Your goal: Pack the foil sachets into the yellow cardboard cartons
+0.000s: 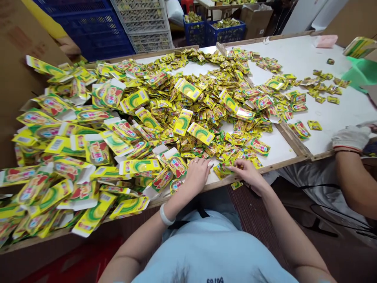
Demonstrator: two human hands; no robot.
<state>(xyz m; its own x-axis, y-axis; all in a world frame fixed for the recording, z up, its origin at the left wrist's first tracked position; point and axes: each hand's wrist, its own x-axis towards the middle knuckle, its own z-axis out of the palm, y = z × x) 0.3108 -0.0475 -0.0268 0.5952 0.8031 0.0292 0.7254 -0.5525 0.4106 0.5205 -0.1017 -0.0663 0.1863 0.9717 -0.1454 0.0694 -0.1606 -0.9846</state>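
My left hand (198, 175) rests near the table's front edge, fingers bent and close together. Its palm side is hidden, so whatever it holds does not show. Touching or just left of it lies a yellow printed carton (176, 163) with a white flap raised. My right hand (249, 173) is a short way to the right, thumb and fingertips pinched on a small yellow-green candy packet (225, 168) among others. A heap of similar small packets (203, 114) spreads beyond both hands. Several open cartons (138, 167) are piled to the left.
A wooden rim (265, 169) edges the white table, and a wooden strip (290, 137) divides it. At the right is another person's gloved hand (352, 138). Blue crates (225, 35) and white crates (144, 23) stand behind. One packet (236, 185) hangs at the front edge.
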